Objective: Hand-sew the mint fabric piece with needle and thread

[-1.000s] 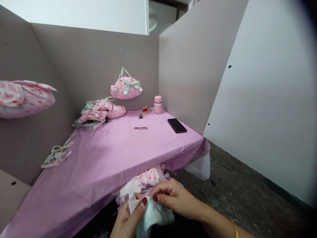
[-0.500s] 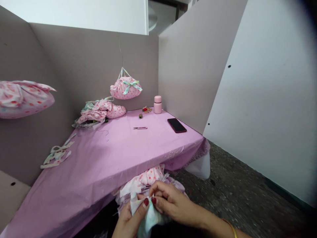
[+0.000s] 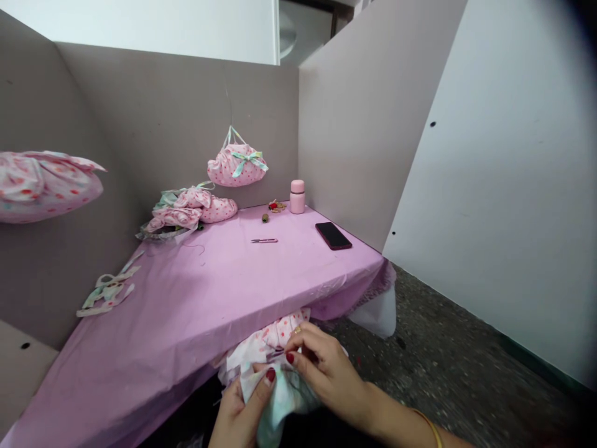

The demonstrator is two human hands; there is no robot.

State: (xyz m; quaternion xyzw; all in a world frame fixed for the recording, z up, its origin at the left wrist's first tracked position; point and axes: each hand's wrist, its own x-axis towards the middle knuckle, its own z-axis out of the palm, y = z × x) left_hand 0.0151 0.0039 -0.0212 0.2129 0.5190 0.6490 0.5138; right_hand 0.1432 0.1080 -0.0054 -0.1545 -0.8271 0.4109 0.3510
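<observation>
My left hand (image 3: 245,404) pinches the edge of a pale green and white cloth (image 3: 281,398) between thumb and fingers, just in front of the table edge. Close by on the right, my right hand (image 3: 333,373) is closed in a pinch, raised slightly off the cloth. What sits between its fingertips is too small to make out. Behind both hands bunches a white and pink dotted fabric (image 3: 285,328), partly hidden by the fingers.
On the pink-covered table (image 3: 224,280) lie thread snips (image 3: 264,240), a thread spool (image 3: 265,218), a phone (image 3: 333,236) and a pink bottle (image 3: 297,197). Dotted fabric pieces (image 3: 193,205) pile at the back left. A dotted pouch (image 3: 237,167) hangs at the back; cloth straps (image 3: 107,292) lie left.
My right hand has drawn up and slightly right, away from my left thumb. The left hand has shifted a little down and left, keeping its hold on the cloth.
</observation>
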